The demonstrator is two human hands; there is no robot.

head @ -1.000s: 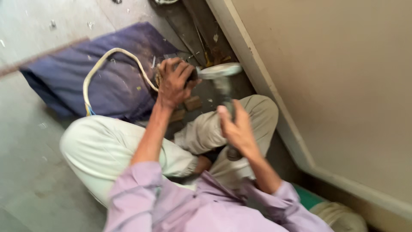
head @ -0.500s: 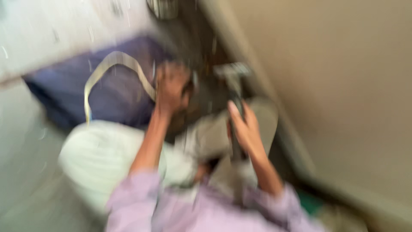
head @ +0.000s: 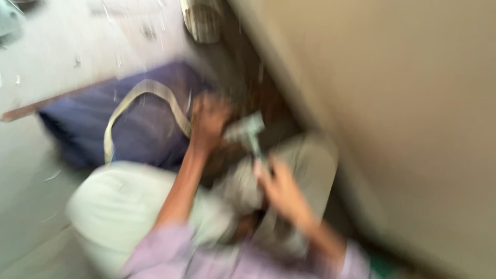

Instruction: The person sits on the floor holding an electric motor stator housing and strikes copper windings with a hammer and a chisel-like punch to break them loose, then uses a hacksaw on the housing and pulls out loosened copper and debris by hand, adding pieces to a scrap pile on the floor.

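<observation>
Your right hand grips one grey power tool by its handle, above your knees. Your left hand rests closed beside the tool head; blur hides what it holds. One blue cushion with one pale cord lies on the floor beside it.

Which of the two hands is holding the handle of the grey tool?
The right hand. It grips the handle of the grey tool, nearer the wall. The left hand is further forward, beside the tool's head, next to the blue bag.
</observation>
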